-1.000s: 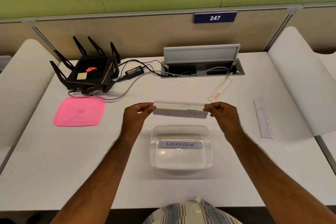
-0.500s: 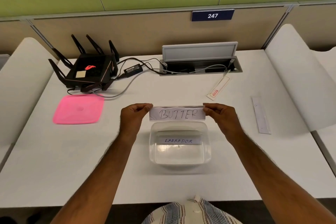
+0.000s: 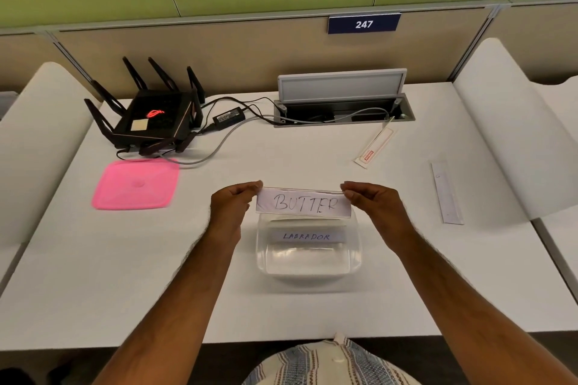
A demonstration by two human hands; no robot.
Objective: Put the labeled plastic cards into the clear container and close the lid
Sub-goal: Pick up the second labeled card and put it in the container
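Observation:
A clear plastic card labelled BUTTER (image 3: 303, 204) is held level between both hands, its face turned toward me. My left hand (image 3: 231, 206) pinches its left end and my right hand (image 3: 375, 205) pinches its right end. The card hovers just above the far rim of the clear container (image 3: 308, 269), which stands open on the white desk. Inside the container lies a card labelled LABRADOR (image 3: 306, 236). The pink lid (image 3: 136, 184) lies flat on the desk to the left. Another clear card (image 3: 446, 192) rests at the right.
A black router (image 3: 153, 119) with antennas and cables sits at the back left. An open cable box (image 3: 344, 109) is set into the desk's back middle. A narrow red-printed label strip (image 3: 375, 147) lies near it. Curved white dividers flank the desk.
The card has tipped from edge-on to face-on, so the word BUTTER now shows, and it has come slightly down toward the container.

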